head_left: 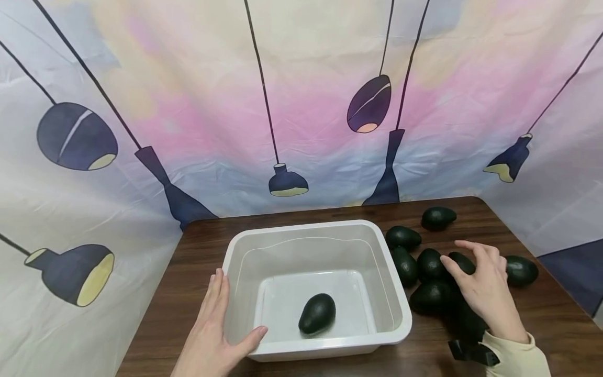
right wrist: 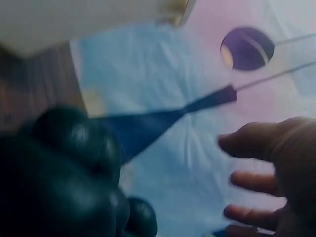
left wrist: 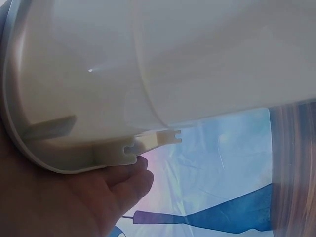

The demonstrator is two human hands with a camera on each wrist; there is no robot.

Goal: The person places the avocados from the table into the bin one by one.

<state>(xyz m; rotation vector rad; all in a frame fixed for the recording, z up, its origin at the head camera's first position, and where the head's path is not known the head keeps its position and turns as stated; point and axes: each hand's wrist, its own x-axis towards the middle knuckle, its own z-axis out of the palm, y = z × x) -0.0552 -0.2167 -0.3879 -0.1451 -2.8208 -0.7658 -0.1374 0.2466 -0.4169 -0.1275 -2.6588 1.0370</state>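
Observation:
One dark green avocado [head_left: 317,314] lies inside a pale grey plastic tub [head_left: 311,343]. My left hand [head_left: 212,324] rests against the tub's left rim, fingers fairly straight along the side and thumb over the front corner. The left wrist view shows this hand [left wrist: 113,192] touching the outside of the rim. At right, my right hand [head_left: 487,288] hovers over a group of avocados [head_left: 431,297], thumb and fingers spread apart. In the right wrist view nothing is between the fingers of that hand [right wrist: 261,173]; blurred avocados [right wrist: 59,182] appear beside it. It partly hides some avocados.
A brown wooden table [head_left: 160,324] carries everything. Single avocados lie at the back [head_left: 438,218] and near the right edge [head_left: 521,270]. Behind the table hangs a cloth [head_left: 212,104] printed with lamps. A black strap [head_left: 473,353] is at my right wrist.

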